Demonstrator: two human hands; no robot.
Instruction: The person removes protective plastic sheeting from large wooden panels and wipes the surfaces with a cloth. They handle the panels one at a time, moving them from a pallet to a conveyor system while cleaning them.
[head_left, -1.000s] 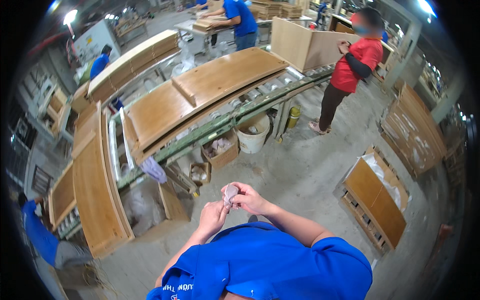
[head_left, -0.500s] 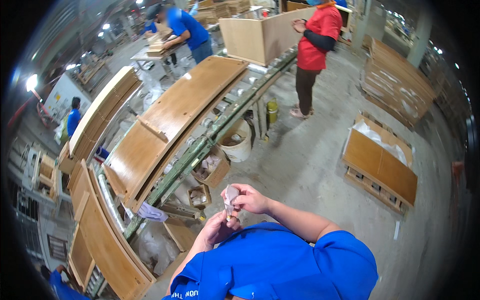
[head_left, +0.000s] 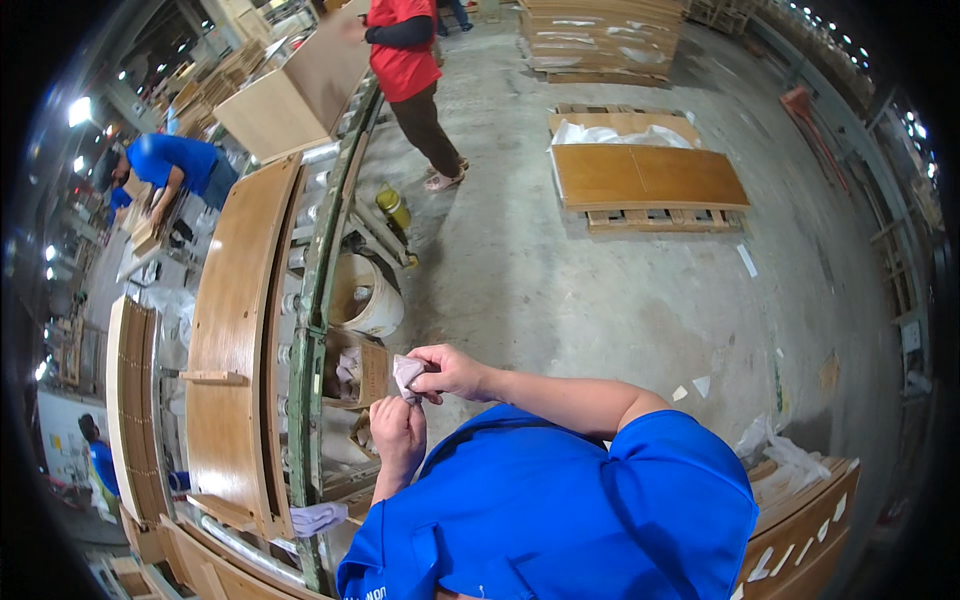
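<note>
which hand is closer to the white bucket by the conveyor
Right. The right hand sits just below-right of the white bucket; the left hand is lower, farther off.

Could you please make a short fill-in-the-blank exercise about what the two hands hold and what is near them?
1. The left hand and the right hand together pinch a small pale ____.
2. The white bucket stands on the ____.
3. The person wearing the camera has a ____ shirt.
4. The long wooden panel lies on the person's ____ side.

Missing words: cloth; floor; blue; left
</note>
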